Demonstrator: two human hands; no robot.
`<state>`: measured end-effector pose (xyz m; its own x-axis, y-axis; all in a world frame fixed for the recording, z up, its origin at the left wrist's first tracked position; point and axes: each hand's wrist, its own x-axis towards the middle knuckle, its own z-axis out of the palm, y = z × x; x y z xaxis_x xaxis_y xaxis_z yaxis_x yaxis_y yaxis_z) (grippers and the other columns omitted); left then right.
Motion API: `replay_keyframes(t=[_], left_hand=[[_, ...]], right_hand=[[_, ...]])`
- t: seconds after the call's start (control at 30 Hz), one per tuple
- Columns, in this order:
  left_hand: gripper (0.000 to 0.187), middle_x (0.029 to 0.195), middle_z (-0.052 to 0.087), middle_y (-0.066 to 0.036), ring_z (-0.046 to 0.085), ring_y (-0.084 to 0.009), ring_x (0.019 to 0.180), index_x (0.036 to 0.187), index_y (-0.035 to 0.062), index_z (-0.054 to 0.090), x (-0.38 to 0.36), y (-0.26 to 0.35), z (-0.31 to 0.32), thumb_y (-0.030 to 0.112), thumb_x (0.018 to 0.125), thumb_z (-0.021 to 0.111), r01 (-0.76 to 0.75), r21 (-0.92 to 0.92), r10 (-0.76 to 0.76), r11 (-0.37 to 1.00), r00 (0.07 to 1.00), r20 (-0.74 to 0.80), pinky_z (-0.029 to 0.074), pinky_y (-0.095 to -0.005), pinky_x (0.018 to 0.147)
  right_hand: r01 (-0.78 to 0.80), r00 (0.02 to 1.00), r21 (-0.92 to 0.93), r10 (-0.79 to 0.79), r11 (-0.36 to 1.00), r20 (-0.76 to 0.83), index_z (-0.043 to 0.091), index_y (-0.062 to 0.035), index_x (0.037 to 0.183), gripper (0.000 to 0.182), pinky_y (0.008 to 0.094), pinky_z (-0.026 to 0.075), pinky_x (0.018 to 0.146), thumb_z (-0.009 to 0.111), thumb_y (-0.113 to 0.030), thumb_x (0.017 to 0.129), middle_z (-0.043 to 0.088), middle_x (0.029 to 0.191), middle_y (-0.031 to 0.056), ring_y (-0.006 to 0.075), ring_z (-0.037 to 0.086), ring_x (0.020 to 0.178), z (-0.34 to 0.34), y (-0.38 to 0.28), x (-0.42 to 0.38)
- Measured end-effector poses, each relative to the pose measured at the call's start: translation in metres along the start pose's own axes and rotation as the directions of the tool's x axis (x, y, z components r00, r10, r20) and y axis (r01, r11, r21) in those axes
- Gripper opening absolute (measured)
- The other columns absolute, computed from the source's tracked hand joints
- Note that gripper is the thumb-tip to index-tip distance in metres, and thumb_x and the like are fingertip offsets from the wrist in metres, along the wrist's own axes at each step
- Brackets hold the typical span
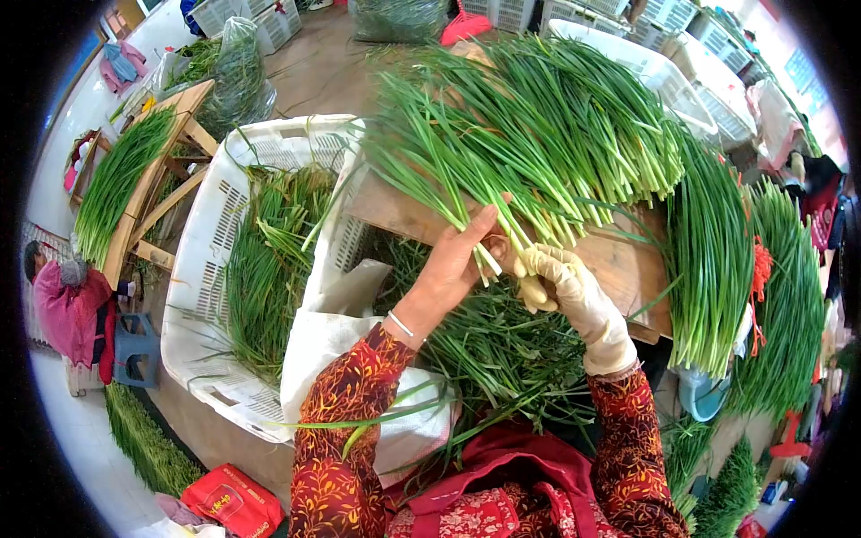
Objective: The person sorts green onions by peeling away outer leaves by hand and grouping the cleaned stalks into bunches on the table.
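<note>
My left hand [453, 255], bare with a white bracelet at the wrist, is closed round a few garlic chives [495, 208], their pale stem ends pointing toward me. Beside it my right hand [565, 282], in a cream glove, has its fingers closed at the lower stems of the same chives. Just beyond both hands, a thick pile of garlic chives [583, 117] lies on a wooden board [632, 264]. Loose green leaves [511, 359] are heaped below my hands, over my lap.
On the left stands a white plastic crate [206, 229] with chive leaves in it. More chives [708, 269] hang over the board's right side, near a blue basin [702, 394]. A person in a pink top [67, 305] sits far left by a blue stool [136, 345].
</note>
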<state>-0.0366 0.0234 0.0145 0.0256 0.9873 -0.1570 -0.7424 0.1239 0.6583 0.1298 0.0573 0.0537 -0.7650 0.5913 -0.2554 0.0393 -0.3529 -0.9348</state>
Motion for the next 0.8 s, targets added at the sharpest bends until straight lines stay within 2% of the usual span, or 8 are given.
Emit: replay_keyframes(t=[0.17, 0.23, 0.43, 0.53, 0.63, 0.7, 0.77, 0.8], left_hand=[[0.027, 0.076, 0.053, 0.004, 0.050, -0.0053, 0.062, 0.097, 0.0067, 0.055, -0.002, 0.002, 0.008, 0.030, 0.083, 0.060, -0.026, 0.091, 0.034, 0.996, 0.995, -0.090, 0.040, -0.0190, 0.047], [0.026, 0.073, 0.053, 0.004, 0.050, -0.0051, 0.057, 0.095, 0.0073, 0.055, -0.004, 0.005, 0.006, 0.029, 0.081, 0.062, -0.106, 0.258, 0.111, 0.960, 0.994, -0.008, 0.039, -0.0184, 0.043], [0.026, 0.068, 0.053, 0.002, 0.049, -0.0052, 0.052, 0.087, 0.0076, 0.055, -0.007, 0.008, 0.005, 0.030, 0.079, 0.065, -0.099, 0.550, 0.161, 0.829, 0.985, -0.065, 0.037, -0.0174, 0.041], [0.026, 0.066, 0.053, 0.002, 0.049, -0.0053, 0.051, 0.084, 0.0079, 0.054, -0.008, 0.011, 0.005, 0.032, 0.079, 0.063, -0.070, 0.552, 0.152, 0.831, 0.983, -0.104, 0.037, -0.0176, 0.041], [0.026, 0.065, 0.052, 0.002, 0.050, -0.0055, 0.051, 0.082, 0.0080, 0.054, -0.009, 0.023, 0.000, 0.033, 0.080, 0.062, -0.092, 0.542, 0.187, 0.836, 0.975, -0.122, 0.038, -0.0189, 0.041], [0.027, 0.066, 0.051, 0.003, 0.048, -0.0052, 0.054, 0.078, 0.0090, 0.054, -0.010, 0.030, 0.001, 0.035, 0.082, 0.060, -0.167, 0.581, 0.314, 0.797, 0.935, -0.163, 0.039, -0.0193, 0.047], [0.027, 0.067, 0.049, 0.004, 0.046, -0.0042, 0.057, 0.076, 0.0098, 0.054, -0.001, 0.026, -0.009, 0.035, 0.082, 0.059, -0.233, 0.598, 0.400, 0.767, 0.902, -0.162, 0.038, -0.0193, 0.050], [0.027, 0.067, 0.048, 0.004, 0.045, -0.0034, 0.059, 0.075, 0.0101, 0.054, -0.001, 0.026, -0.011, 0.036, 0.082, 0.058, -0.245, 0.592, 0.392, 0.768, 0.910, -0.132, 0.037, -0.0193, 0.052]], right_hand=[[-0.104, 0.994, 0.098, 0.099, 0.990, 0.054, 0.054, -0.0066, 0.084, 0.033, 0.0201, 0.028, 0.044, 0.045, -0.038, 0.088, 0.043, 0.054, -0.0008, 0.0070, 0.038, 0.046, 0.005, 0.005, -0.001], [-0.003, 0.973, -0.160, -0.034, 0.987, -0.227, 0.056, -0.0065, 0.088, 0.034, 0.0204, 0.030, 0.044, 0.049, -0.039, 0.086, 0.045, 0.055, -0.0005, 0.0071, 0.039, 0.047, 0.014, 0.005, 0.004], [-0.085, 0.948, -0.350, -0.033, 0.933, -0.316, 0.059, -0.0019, 0.088, 0.029, 0.0229, 0.043, 0.054, 0.057, -0.030, 0.085, 0.058, 0.068, 0.0011, 0.0080, 0.051, 0.058, 0.017, 0.001, 0.009], [0.069, 0.920, -0.789, -0.346, 0.610, -0.187, 0.061, -0.0043, 0.088, 0.021, 0.0298, 0.047, 0.059, 0.056, -0.025, 0.084, 0.063, 0.078, 0.0132, 0.0239, 0.060, 0.066, 0.007, 0.003, 0.007], [-0.028, 0.992, -0.808, -0.081, 0.589, -0.094, 0.060, -0.0022, 0.086, 0.020, 0.0289, 0.044, 0.051, 0.057, -0.022, 0.083, 0.058, 0.065, 0.0069, 0.0145, 0.055, 0.056, 0.019, -0.006, -0.013], [0.463, 0.872, -0.817, -0.014, 0.343, 0.489, 0.058, -0.0057, 0.087, 0.021, 0.0340, 0.047, 0.059, 0.056, -0.026, 0.082, 0.061, 0.075, 0.0095, 0.0233, 0.060, 0.066, 0.016, 0.027, -0.027], [0.163, 0.889, -0.884, 0.323, 0.439, 0.325, 0.057, -0.0096, 0.088, 0.021, 0.0369, 0.047, 0.067, 0.055, -0.029, 0.080, 0.061, 0.083, 0.0103, 0.0277, 0.060, 0.077, 0.045, -0.002, -0.038], [0.258, 0.959, -0.879, 0.004, 0.400, 0.283, 0.058, -0.0116, 0.088, 0.020, 0.0355, 0.047, 0.066, 0.057, -0.030, 0.079, 0.060, 0.080, 0.0093, 0.0269, 0.059, 0.074, 0.044, 0.002, -0.036]])
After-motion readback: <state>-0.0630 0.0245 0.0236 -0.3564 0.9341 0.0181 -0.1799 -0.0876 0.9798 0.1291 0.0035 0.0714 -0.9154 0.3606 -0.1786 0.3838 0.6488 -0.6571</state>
